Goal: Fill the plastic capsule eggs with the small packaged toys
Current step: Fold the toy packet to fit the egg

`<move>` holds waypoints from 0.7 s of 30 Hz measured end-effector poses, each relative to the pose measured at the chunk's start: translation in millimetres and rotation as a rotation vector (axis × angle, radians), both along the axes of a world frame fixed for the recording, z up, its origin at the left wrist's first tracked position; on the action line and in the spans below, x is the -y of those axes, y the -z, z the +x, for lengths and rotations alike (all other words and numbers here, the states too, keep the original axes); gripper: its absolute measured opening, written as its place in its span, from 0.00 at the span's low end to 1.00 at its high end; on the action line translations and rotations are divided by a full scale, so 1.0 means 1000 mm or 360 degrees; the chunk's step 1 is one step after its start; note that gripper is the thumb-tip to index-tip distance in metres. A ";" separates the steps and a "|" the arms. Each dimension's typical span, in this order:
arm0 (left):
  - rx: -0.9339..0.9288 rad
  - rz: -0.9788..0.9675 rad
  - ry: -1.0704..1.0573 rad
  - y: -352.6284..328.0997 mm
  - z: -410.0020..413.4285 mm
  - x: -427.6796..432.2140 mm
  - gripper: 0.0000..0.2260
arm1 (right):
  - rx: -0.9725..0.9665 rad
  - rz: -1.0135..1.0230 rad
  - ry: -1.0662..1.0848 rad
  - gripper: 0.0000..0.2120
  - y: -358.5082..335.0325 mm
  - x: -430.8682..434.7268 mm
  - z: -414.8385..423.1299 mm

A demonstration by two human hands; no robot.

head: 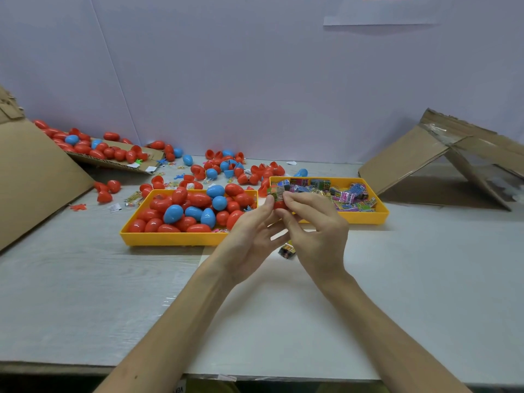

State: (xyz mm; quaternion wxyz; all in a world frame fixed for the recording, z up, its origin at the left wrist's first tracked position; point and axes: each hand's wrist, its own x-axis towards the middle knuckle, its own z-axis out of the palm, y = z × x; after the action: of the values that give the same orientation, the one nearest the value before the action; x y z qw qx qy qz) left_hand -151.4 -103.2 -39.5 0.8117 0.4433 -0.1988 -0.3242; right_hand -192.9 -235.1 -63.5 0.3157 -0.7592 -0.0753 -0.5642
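My left hand holds a red capsule egg half between thumb and fingers, above the gap between two yellow trays. My right hand pinches a small packaged toy at the egg's mouth. The left yellow tray is heaped with red and blue closed eggs. The right yellow tray holds several colourful toy packets. Another packet lies on the table under my hands, partly hidden.
Loose red and blue eggs and egg halves are scattered behind the trays. A flat cardboard piece carries more eggs at back left. Cardboard sheets lean at far left and right. The table edge runs near me.
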 end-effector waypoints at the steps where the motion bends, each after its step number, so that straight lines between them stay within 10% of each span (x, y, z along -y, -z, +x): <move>1: 0.0001 0.0004 0.0010 0.000 0.000 0.000 0.20 | 0.0006 0.0004 -0.0007 0.10 0.000 0.001 0.000; 21: 0.0043 0.0041 -0.0053 -0.001 0.002 0.001 0.19 | -0.0161 0.0010 -0.0004 0.18 -0.008 -0.004 -0.006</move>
State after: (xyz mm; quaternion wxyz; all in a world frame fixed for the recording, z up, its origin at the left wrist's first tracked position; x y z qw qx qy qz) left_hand -149.4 -104.4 -38.1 0.8084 0.4614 -0.1981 -0.3073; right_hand -199.0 -231.5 -55.7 0.3220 -0.7856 -0.0585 -0.5251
